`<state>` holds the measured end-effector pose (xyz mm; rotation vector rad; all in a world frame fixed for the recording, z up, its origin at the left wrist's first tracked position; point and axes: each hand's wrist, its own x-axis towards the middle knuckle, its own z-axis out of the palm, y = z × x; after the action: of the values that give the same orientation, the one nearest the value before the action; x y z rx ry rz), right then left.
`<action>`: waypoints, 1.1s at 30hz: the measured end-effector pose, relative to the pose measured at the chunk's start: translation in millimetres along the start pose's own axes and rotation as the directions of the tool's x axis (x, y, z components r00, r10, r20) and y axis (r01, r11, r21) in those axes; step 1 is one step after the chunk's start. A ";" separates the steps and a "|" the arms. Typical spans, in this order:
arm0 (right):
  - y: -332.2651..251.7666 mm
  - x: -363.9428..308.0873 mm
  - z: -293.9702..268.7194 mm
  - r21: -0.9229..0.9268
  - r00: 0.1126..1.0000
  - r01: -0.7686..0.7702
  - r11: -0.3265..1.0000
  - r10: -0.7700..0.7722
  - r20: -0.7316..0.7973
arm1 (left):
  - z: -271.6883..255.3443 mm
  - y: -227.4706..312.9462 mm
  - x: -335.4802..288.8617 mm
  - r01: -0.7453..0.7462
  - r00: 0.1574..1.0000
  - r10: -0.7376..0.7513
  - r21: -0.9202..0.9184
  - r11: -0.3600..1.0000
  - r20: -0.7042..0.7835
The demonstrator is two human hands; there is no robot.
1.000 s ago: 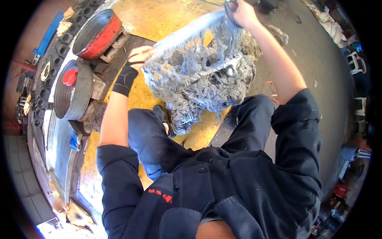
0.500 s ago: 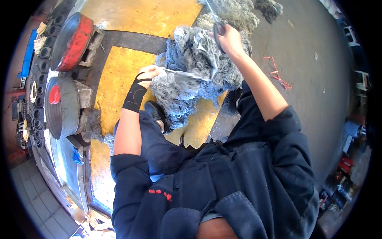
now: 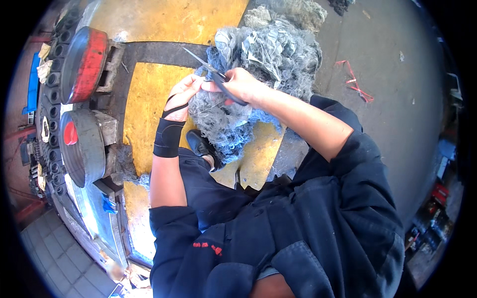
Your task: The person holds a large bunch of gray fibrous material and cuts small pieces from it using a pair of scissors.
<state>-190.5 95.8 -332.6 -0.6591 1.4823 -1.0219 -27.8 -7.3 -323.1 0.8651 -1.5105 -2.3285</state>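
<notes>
My right hand (image 3: pixel 242 85) grips a pair of scissors (image 3: pixel 198 59) with dark handles, their blades pointing up and to the left. Its fingertips meet those of my left hand (image 3: pixel 184 92), which is closed in a pinch. What lies between the fingers is too small to make out. A black wrist brace (image 3: pixel 168 136) wraps the left wrist. Just beyond and below both hands lies a big heap of tangled grey and blue fibre (image 3: pixel 298 62), with crumpled pale fabric (image 3: pixel 266 49) on top.
Yellow boards (image 3: pixel 149 94) lie under the heap and my shoe (image 3: pixel 198 144). To the left stand a red-and-black drum (image 3: pixel 89 64) and a dark drum (image 3: pixel 87 149) on blocks, beside rows of dark rings (image 3: pixel 54 94). A red cord (image 3: pixel 354 82) lies on the grey floor at right.
My right hand has come down and left with the scissors, from the heap's far side to my left hand. The pale strip stretched from my left hand no longer shows.
</notes>
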 end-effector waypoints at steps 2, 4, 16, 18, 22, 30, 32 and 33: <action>-19.8 -15.1 5.2 0.108 0.999 -0.001 0.994 -0.004 0.049 | -5.8 -2.4 -1.2 -0.041 0.999 0.042 0.101 0.994 -0.005; -25.1 -16.7 -3.2 0.180 0.996 -0.018 0.984 0.001 0.091 | -7.9 -11.5 7.3 -0.078 0.996 0.081 0.071 0.994 -0.037; -26.8 -3.8 -73.0 -0.081 0.985 0.094 0.992 -0.105 -0.140 | -28.7 10.7 -5.5 -0.122 0.905 0.118 0.017 0.992 -0.408; -12.1 2.3 -86.4 -0.290 0.959 0.051 0.956 -0.128 -0.254 | -30.1 6.9 -5.9 -0.094 0.906 0.113 0.067 0.993 -0.407; 6.7 -0.5 -99.3 -0.744 0.801 -0.063 0.665 -0.411 -0.435 | -39.6 2.0 -10.3 -0.063 0.931 0.077 0.052 0.997 -0.356; -7.3 -55.1 -33.4 -0.006 0.988 0.031 0.999 -0.030 0.154 | -28.4 4.2 -14.6 0.029 0.945 0.047 0.226 0.974 -0.324; -6.6 -71.1 -18.3 0.006 0.929 -0.163 0.987 0.151 0.339 | -27.5 5.7 -15.0 0.039 0.950 0.034 0.226 0.973 -0.312; 0.7 -73.0 -12.2 0.011 0.887 -0.237 0.972 0.211 0.411 | -27.6 5.0 -14.6 0.032 0.946 0.040 0.213 0.976 -0.322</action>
<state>-189.0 161.5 -298.5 -0.5978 1.1239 -0.6952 -0.4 -23.1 -321.6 1.2283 -1.6305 -1.9191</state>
